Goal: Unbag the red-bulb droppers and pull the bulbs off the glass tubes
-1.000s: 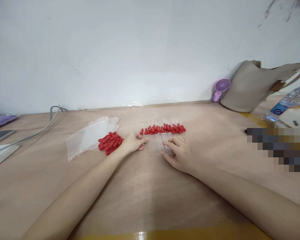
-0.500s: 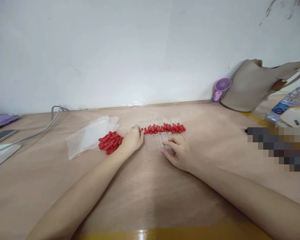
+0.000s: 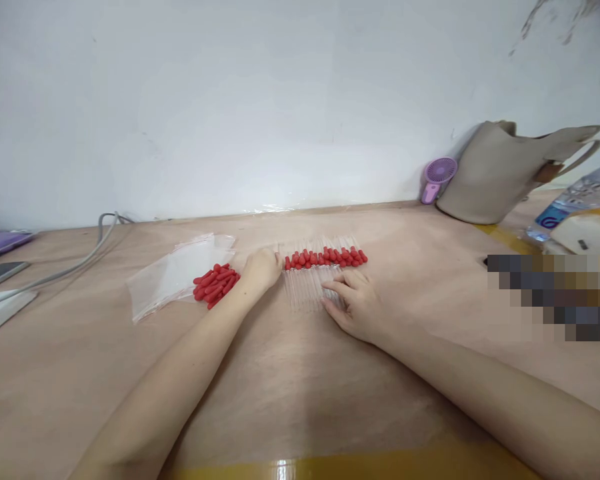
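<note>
A row of glass droppers with red rubber bulbs lies on the brown-covered table, their clear glass tubes side by side and pointing toward me, with more tubes pointing away behind the bulbs. At the row's left end my left hand is closed, its fingertips against the end bulbs; what they pinch is hidden. My right hand rests over the right part of the near tubes, thumb and fingers apart and curved. Left of my left wrist sits a heap of loose red rubber bulbs, partly covered by the forearm.
Clear zip bags lie behind the heap. A grey cable, a phone and a white flat item are at left. Against the wall at right stand a purple fan, a beige bag and a plastic bottle.
My left hand has drawn slightly back and left, its fingers curling more at the row's end. The right hand stays over the tubes. The whole view has shifted a little.
</note>
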A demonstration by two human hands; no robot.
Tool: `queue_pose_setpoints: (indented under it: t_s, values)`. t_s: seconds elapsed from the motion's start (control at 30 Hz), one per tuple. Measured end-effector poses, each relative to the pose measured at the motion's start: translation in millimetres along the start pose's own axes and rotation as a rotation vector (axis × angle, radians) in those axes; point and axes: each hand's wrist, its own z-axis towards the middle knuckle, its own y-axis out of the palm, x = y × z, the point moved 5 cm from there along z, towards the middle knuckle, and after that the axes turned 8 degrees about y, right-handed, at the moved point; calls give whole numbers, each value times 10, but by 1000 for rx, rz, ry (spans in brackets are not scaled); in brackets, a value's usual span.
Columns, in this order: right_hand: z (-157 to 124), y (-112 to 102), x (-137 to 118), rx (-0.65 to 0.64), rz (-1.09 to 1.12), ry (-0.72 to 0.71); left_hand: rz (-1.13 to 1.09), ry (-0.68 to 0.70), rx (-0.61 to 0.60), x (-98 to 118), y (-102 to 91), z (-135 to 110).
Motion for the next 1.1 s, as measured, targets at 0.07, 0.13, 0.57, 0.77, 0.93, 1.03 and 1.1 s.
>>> queue_pose_setpoints:
  t_s: [0.07,0.13,0.57,0.77,0.93,1.03,1.1]
  values:
    - [12,-42,1,52,11,18,40,30,41,18,-91,-78]
    - [27,-106,-8,121,10,33,94,129,117,58,-177,-230]
    - [32,-105,-228,44,-147,-311,38,782,511,156,-170,-1194]
    - [40,-54,-228,-14,-60,-341,-128,752,438,153,-161,-1159]
    - [32,25,-226,-39,34,-358,-232,860,336,271,-147,-1121]
    - [25,48,-239,-56,65,-369,-255,912,356,320,-130,-1112]
    - [24,53,-245,-78,72,-363,-272,914,381,323,-124,-1115]
